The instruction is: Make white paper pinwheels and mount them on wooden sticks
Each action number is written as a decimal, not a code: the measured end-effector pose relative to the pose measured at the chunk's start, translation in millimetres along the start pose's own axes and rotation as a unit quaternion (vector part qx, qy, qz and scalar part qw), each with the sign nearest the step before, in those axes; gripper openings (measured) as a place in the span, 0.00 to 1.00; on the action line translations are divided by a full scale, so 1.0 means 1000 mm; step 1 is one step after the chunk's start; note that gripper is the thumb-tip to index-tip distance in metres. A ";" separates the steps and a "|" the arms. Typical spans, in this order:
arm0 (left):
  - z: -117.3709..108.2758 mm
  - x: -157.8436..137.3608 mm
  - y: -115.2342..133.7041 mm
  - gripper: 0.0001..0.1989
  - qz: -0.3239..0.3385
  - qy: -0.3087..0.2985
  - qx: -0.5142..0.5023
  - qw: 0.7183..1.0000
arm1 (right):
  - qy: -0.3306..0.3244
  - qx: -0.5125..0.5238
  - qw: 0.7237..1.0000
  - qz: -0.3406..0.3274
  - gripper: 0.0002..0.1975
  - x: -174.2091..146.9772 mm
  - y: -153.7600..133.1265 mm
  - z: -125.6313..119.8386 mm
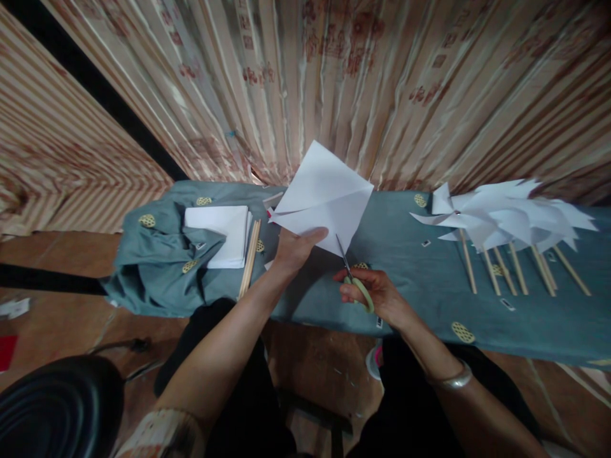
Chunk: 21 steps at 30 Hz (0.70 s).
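Over cloth (396,235), scissors (349,270) point away, long axis leaning left.

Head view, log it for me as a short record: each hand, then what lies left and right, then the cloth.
Left hand: holds the sheet, thumb on top
Right hand: holds scissors, tip at the sheet's near corner
On the left: stack, partly under a fold of cloth; sticks beside it
On the right: pinwheels, grouped
Cloth: grey-green, yellow-patterned
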<state>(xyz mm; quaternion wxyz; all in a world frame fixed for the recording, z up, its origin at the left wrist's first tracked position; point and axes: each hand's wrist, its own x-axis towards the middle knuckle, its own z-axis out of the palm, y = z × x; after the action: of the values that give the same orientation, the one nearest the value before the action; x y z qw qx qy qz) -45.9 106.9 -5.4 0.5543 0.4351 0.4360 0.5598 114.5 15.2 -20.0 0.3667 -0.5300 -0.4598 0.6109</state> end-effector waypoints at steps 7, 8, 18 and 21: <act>0.002 -0.002 0.005 0.24 -0.012 -0.002 -0.001 1.000 | -0.003 0.013 1.000 0.027 0.23 0.000 -0.002 0.000; 0.002 -0.003 0.005 0.24 -0.010 -0.002 0.001 1.000 | -0.004 0.009 1.000 0.026 0.23 0.000 -0.003 0.000; 0.005 -0.010 0.000 0.19 -0.025 -0.020 -0.005 0.999 | 0.011 -0.025 1.000 -0.014 0.22 -0.002 -0.004 -0.001; 0.006 -0.011 0.002 0.18 -0.025 -0.020 -0.005 0.999 | 0.014 -0.017 1.000 -0.001 0.22 -0.001 -0.003 -0.001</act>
<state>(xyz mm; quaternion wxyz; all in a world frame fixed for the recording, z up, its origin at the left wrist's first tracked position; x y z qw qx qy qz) -41.0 96.4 -1.9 0.5788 0.4326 0.4328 0.5391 115.5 15.4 -16.5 0.3650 -0.5439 -0.4657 0.5950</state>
